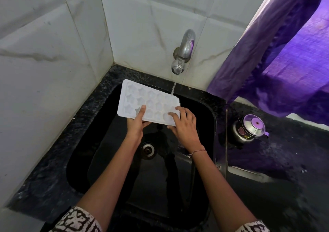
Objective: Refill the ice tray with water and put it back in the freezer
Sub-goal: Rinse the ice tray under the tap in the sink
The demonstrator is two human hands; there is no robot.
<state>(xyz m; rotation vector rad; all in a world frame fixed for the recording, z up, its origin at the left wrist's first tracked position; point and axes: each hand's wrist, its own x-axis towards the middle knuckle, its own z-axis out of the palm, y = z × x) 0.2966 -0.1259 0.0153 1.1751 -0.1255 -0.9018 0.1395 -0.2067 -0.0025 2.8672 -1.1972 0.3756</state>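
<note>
A white ice tray (142, 99) with star-shaped cells is held in the air over the far half of a black sink (115, 160), cells facing up. It touches neither the basin nor the rim.

The left hand (136, 124) grips the tray's near long edge towards its left end, with the thumb lying on top across a cell and the fingers curled underneath. The right hand (185, 126) clamps the tray's right end, with the fingers spread over the top cells and the thumb tucked under the near edge. A thin bracelet (197, 151) sits on the right wrist, and patterned sleeves (78, 221) show at the bottom.

A steel tap (183, 53) sticks out of the tiled wall (53, 53) above the sink's far edge. It is running, and a thin stream of water (173, 88) falls onto the tray's far right corner. The drain (147, 149) lies in the sink floor below the hands.

The dark speckled surface (53, 169) surrounds the sink. On its right side, near the far edge, stands a small steel pot (249, 128) with its lid on. A purple curtain (284, 53) hangs over the far right corner.
</note>
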